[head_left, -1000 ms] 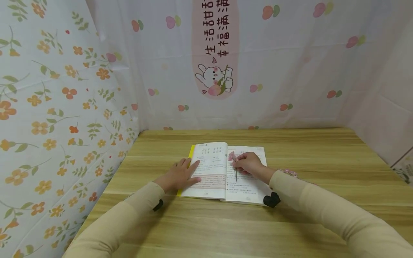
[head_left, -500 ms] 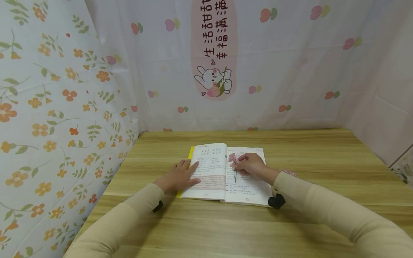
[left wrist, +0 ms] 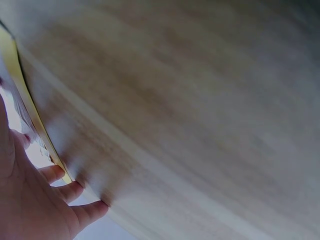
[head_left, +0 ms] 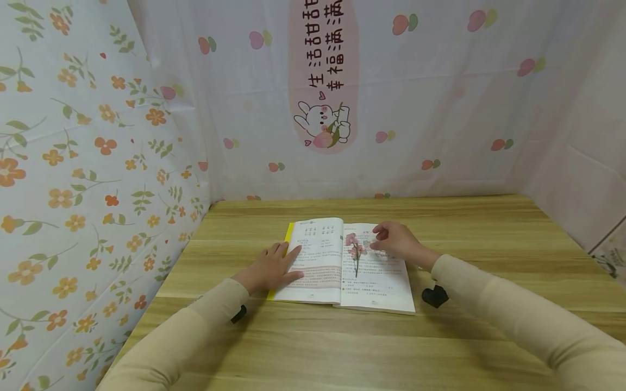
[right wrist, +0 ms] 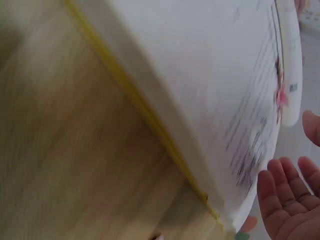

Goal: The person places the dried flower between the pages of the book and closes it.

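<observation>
An open book (head_left: 376, 300) with a yellow cover lies on the wooden table. On its right page rests a sprig of pink flowers (head_left: 356, 252) with a thin dark stem, blossoms toward the far edge. My right hand (head_left: 400, 241) is just right of the sprig, over the page, holding nothing; its fingers (right wrist: 282, 187) are loosely bent in the right wrist view. With fingers spread, my left hand (head_left: 270, 269) rests on the left page and its outer edge. In the left wrist view, fingertips (left wrist: 70, 191) reach past the yellow cover edge (left wrist: 35, 112) to the table.
A black heart-shaped piece (head_left: 434, 296) shows beside the right wrist, and a smaller black piece (head_left: 239, 314) under the left wrist. Behind the table (head_left: 303, 347) hangs a printed cloth (head_left: 440, 108); a floral cloth (head_left: 98, 190) hangs at the left.
My right hand has let go of the flower sprig and moved right, leaving it on the page. The left hand has stayed in place on the book.
</observation>
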The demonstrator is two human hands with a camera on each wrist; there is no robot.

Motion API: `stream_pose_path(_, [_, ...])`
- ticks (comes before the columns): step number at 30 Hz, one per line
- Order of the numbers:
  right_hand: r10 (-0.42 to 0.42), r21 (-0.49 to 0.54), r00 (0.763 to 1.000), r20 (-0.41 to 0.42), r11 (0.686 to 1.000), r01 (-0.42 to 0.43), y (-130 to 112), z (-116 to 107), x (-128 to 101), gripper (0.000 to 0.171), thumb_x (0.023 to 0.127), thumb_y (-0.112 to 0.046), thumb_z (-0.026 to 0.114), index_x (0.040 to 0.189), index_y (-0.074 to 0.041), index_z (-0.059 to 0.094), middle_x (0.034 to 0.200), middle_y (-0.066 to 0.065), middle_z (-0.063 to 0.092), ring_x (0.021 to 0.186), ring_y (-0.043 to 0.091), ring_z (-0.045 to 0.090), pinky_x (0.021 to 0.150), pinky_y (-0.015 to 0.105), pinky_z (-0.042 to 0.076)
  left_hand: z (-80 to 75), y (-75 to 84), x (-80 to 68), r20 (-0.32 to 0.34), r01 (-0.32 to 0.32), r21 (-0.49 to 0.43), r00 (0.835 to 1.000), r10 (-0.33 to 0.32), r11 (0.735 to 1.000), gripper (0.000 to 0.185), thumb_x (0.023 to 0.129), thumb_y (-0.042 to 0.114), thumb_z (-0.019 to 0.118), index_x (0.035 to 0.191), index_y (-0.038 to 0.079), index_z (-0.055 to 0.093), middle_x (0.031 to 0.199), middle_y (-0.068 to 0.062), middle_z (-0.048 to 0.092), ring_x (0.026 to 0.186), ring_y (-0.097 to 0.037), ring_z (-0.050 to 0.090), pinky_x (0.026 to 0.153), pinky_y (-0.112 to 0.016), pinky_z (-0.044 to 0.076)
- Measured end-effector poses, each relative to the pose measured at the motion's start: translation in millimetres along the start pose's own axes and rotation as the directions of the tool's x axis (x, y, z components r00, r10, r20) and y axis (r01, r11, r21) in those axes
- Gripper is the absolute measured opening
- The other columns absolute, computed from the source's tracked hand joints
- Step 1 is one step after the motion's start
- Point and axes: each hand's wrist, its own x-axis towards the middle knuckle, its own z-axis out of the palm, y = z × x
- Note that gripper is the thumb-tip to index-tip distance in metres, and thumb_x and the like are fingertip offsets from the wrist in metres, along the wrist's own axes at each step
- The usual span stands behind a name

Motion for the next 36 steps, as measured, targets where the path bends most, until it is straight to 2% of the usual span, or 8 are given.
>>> stream_pose_path(5, [-0.091,-0.137,0.996,0.003,0.986,0.090,14,-9,4,0.050,0.088,-0.017,0.073,0.128,0.007,0.054,0.124,0.024,0.057,0.115,0.039,0.053,0.096,0.052,0.041,1.2,-0.1,1.0,-0.003,-0.001,0.001,1.000,0.001,1.000,0.077,0.097,0.062,0.039,0.156,0.014,0.024,0.151,-0.021,0.028,0.136,-0.039,0.028,0.104,-0.057,0.030])
stream_pose_path(11, [-0.126,-0.289,0.991,0.035,0.948,0.131,31,-20,12,0.065,0.088,-0.027,0.074,0.139,0.003,0.048,0.138,0.026,0.049,0.126,0.044,0.045,0.099,0.057,0.036,3.3,-0.2,0.8,-0.005,-0.004,0.014,1.000,0.004,1.000,0.078,0.097,0.063,0.037,0.156,0.014,0.023,0.151,-0.022,0.028,0.137,-0.039,0.028,0.103,-0.057,0.031])
stream_pose_path(15, [-0.189,-0.390,0.980,0.064,0.899,0.198,39,-25,16,0.070,0.088,-0.034,0.073,0.140,0.005,0.045,0.140,0.028,0.046,0.127,0.046,0.043,0.101,0.058,0.034,3.5,0.3,0.6,-0.012,0.000,0.015,1.000,0.000,1.000,0.077,0.097,0.063,0.038,0.156,0.015,0.024,0.151,-0.021,0.029,0.136,-0.039,0.029,0.103,-0.057,0.031])
stream_pose_path(21, [-0.187,-0.573,0.968,0.168,0.781,0.250,50,-28,21,0.081,0.094,-0.050,0.059,0.148,0.005,0.032,0.150,0.030,0.029,0.137,0.047,0.026,0.107,0.062,0.018,3.6,0.0,1.1,-0.021,-0.001,0.027,1.000,0.002,1.000,0.077,0.097,0.063,0.038,0.155,0.015,0.024,0.150,-0.021,0.029,0.136,-0.038,0.030,0.103,-0.057,0.032])
stream_pose_path(25, [-0.193,-0.613,0.960,0.201,0.740,0.277,58,-27,22,0.086,0.096,-0.057,0.050,0.149,0.007,0.027,0.152,0.031,0.024,0.140,0.047,0.020,0.108,0.063,0.015,4.6,-0.3,1.5,-0.017,-0.003,0.027,1.000,0.004,1.000,0.077,0.097,0.063,0.037,0.156,0.015,0.023,0.150,-0.021,0.029,0.136,-0.038,0.029,0.103,-0.057,0.031])
stream_pose_path(31, [-0.167,-0.639,0.961,0.219,0.720,0.270,64,-28,24,0.094,0.094,-0.068,0.040,0.150,0.007,0.025,0.153,0.031,0.021,0.140,0.047,0.018,0.107,0.065,0.013,6.1,-1.3,2.4,-0.031,-0.016,0.036,0.999,0.017,0.999,0.077,0.097,0.063,0.037,0.155,0.014,0.024,0.150,-0.021,0.029,0.135,-0.039,0.030,0.102,-0.057,0.032])
stream_pose_path(36, [-0.156,-0.641,0.958,0.239,0.716,0.276,64,-28,25,0.092,0.095,-0.067,0.038,0.149,0.007,0.028,0.152,0.030,0.025,0.140,0.047,0.019,0.107,0.066,0.012,6.8,-1.5,2.0,-0.038,-0.017,0.042,0.999,0.019,0.999,0.077,0.097,0.063,0.036,0.155,0.014,0.024,0.149,-0.022,0.030,0.135,-0.039,0.030,0.102,-0.057,0.033])
